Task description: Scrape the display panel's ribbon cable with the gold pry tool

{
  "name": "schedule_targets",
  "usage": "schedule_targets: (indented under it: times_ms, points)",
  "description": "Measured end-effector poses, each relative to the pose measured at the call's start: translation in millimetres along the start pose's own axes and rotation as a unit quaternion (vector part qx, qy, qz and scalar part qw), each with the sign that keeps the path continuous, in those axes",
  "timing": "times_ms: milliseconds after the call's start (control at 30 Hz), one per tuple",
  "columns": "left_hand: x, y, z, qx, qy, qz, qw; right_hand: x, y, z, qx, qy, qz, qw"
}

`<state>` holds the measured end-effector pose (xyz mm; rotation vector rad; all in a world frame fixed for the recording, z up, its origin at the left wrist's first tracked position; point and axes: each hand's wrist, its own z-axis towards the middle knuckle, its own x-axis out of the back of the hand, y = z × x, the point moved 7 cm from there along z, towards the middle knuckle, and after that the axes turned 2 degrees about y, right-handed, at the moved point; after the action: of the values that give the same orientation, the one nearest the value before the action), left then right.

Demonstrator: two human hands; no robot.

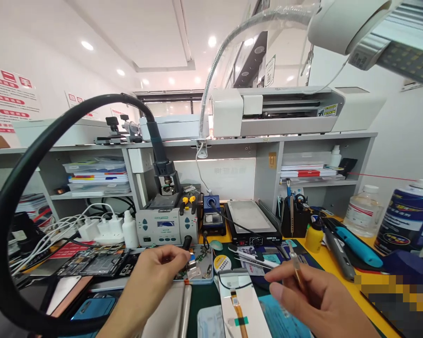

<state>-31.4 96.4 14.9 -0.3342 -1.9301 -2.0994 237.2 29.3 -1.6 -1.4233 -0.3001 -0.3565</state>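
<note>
My left hand point(158, 270) reaches over the near left part of a shallow tray of small parts point(211, 263), thumb and index finger closed together. Whatever is in that pinch, if anything, is hidden. In my right hand point(320, 295) is a slim amber tube with a pale tip point(297, 268), gripped like a pen and pointing up. Between the hands lies a white phone screen panel point(229, 307), with an orange flex cable point(238, 310) held by green tape point(241, 321). Metal tweezers point(255, 258) lie just beyond the right fingertips.
A hot-air station point(167, 225) stands behind the tray, its black hose point(7, 225) arching across the left side. A heating plate point(252, 218) sits at the back. Bare phone boards point(95, 263) lie left. A yellow bottle point(314, 237) and blue spray can point(407, 218) stand right.
</note>
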Motion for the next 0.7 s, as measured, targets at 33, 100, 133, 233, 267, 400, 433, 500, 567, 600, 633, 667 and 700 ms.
schedule_targets:
  times_ms: [33, 100, 133, 233, 267, 400, 433, 500, 567, 600, 633, 667, 700]
  points:
    - [-0.6, -2.4, 2.4, -0.002, -0.002, 0.012, 1.0, 1.4, -0.8, 1.4, 0.004, 0.001, 0.002, 1.0]
    - [-6.0, -6.1, 5.1, -0.01, -0.011, 0.04, 0.999, 3.1, -2.2, 4.0, 0.014, 0.013, 0.017, 1.0]
    - [-9.3, -7.3, 5.8, -0.015, -0.015, 0.057, 0.998, 3.5, -2.9, 5.1, 0.02, 0.02, 0.027, 0.999]
    - [-16.9, -9.2, 8.1, -0.031, -0.029, 0.117, 0.992, 1.6, -4.0, 8.5, 0.033, 0.012, 0.04, 0.999]
    - [-18.4, -10.1, 9.3, -0.034, -0.034, 0.14, 0.989, 0.9, -4.4, 9.6, 0.037, 0.006, 0.038, 0.999]
    - [-23.5, -16.3, 17.4, -0.038, -0.044, 0.24, 0.969, 1.6, -3.9, 13.3, 0.048, -0.002, 0.033, 0.998]
    - [-25.6, -17.6, 19.5, -0.041, -0.042, 0.268, 0.962, 1.3, -2.9, 14.1, 0.047, -0.007, 0.034, 0.998]
    - [-31.4, -19.7, 22.7, -0.047, -0.037, 0.332, 0.942, 0.8, -1.2, 15.4, 0.046, -0.014, 0.034, 0.998]
    - [-38.1, -19.8, 24.3, -0.056, -0.025, 0.403, 0.913, 0.8, -0.9, 16.2, 0.047, -0.018, 0.033, 0.998]
    - [-41.6, -19.0, 24.5, -0.064, -0.021, 0.437, 0.897, 1.1, -1.4, 16.5, 0.048, -0.019, 0.032, 0.998]
    - [-45.3, -18.0, 24.3, -0.072, -0.019, 0.47, 0.879, 1.5, -2.4, 16.8, 0.049, -0.02, 0.032, 0.998]
    - [-49.0, -16.9, 23.9, -0.081, -0.021, 0.499, 0.862, 2.1, -3.7, 17.0, 0.051, -0.019, 0.034, 0.998]
    - [-52.5, -16.0, 23.5, -0.091, -0.027, 0.525, 0.846, 2.7, -5.0, 17.2, 0.051, -0.018, 0.036, 0.998]
